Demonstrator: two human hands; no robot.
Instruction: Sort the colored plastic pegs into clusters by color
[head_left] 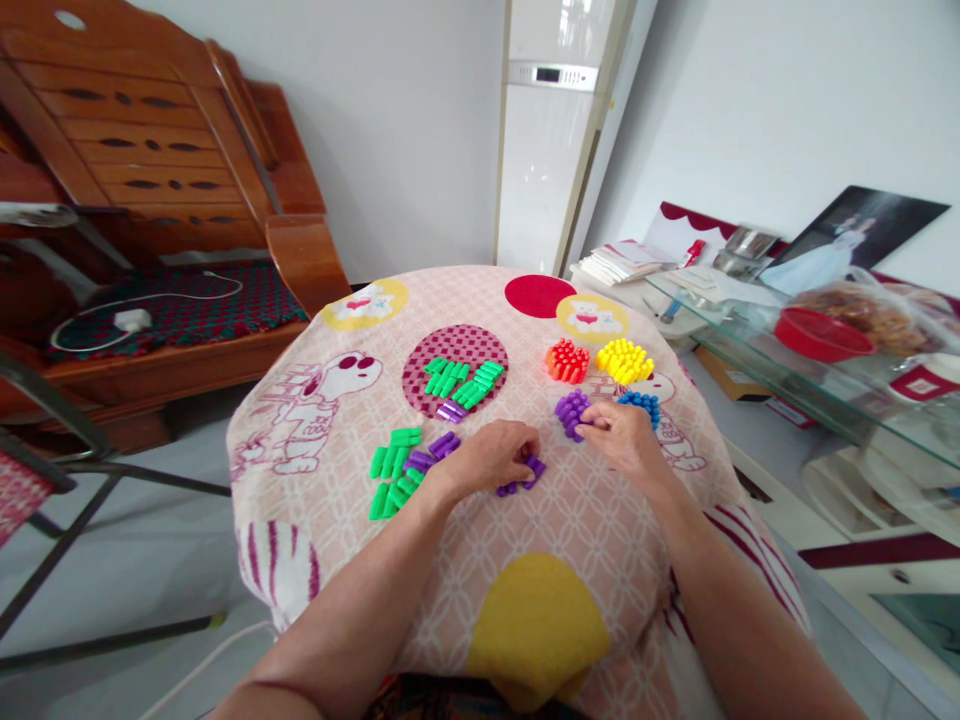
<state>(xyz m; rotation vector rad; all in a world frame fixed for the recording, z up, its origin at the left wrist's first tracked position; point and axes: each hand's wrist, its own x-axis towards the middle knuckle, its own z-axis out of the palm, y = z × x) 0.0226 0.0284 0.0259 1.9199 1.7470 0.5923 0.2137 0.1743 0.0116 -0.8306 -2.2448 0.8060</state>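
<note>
Now your left hand [496, 455] is curled over loose purple pegs [521, 477] on the tablecloth [585, 520], while your right hand [621, 432] pinches the standing purple cluster [571, 411]. Press unevenly and that cluster could tip toward the blue cluster [641, 403] just beside it.

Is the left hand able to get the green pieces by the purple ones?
Probably yes. The left hand rests on purple pieces, and the green pieces lie just beside its wrist on the cloth-covered table, with nothing over them and nothing between.

both hands [495, 458] [621, 436] touch purple pegs [573, 411] on cloth [570, 520].
</note>
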